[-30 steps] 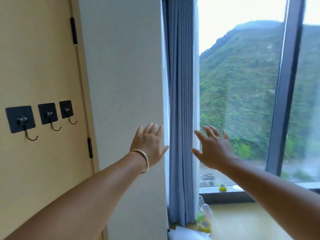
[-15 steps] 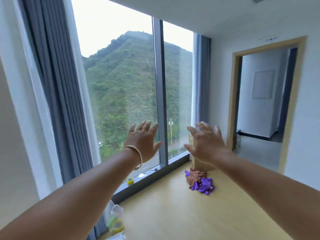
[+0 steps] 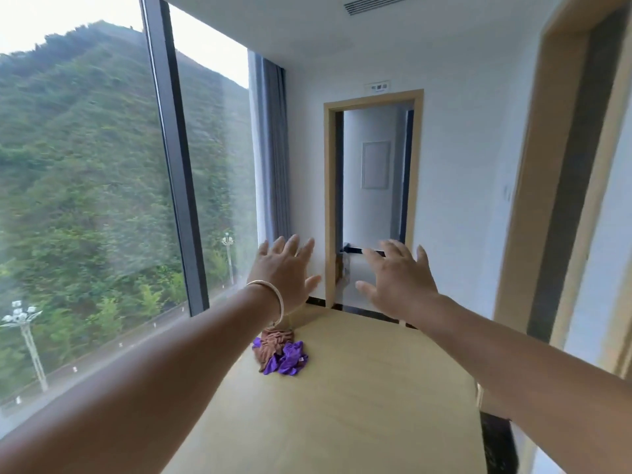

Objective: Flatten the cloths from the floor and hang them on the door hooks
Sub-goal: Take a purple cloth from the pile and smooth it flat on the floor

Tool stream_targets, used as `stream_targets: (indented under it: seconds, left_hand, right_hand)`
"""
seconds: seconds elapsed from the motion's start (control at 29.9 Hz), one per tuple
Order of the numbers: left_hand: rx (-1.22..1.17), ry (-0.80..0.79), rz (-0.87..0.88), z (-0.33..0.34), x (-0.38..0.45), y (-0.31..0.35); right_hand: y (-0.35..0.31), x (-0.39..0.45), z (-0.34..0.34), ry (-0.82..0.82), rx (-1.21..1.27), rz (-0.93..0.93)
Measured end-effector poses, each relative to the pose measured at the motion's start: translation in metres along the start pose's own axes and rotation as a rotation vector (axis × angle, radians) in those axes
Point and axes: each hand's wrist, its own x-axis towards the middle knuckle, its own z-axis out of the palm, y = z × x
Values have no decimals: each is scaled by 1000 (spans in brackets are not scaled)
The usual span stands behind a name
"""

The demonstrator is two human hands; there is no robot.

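Observation:
A crumpled brown cloth and a crumpled purple cloth lie together in a small heap on the pale wooden floor, near the window. My left hand, with a bangle on the wrist, and my right hand are stretched out ahead of me in the air, fingers spread, holding nothing. Both hands hover well above and beyond the heap. The door hooks are out of view.
A floor-to-ceiling window with a dark mullion runs along the left. A grey curtain hangs in the far corner. An open doorway faces me, and another door frame stands on the right.
My view has swung right, from the hooked door past the window to the room's far end. The cloth heap came into view. Both hands stayed raised and spread.

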Motion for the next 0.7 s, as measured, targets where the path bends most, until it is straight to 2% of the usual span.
stream_targets:
  seconds: [0.3,0.7]
  left_hand:
    - [-104,79,170,47,86,85]
    - [-158,59,290,160,242,126]
  right_hand:
    - [106,21,27,-34,-93,167]
    - [199,122,115,-80,-208,284]
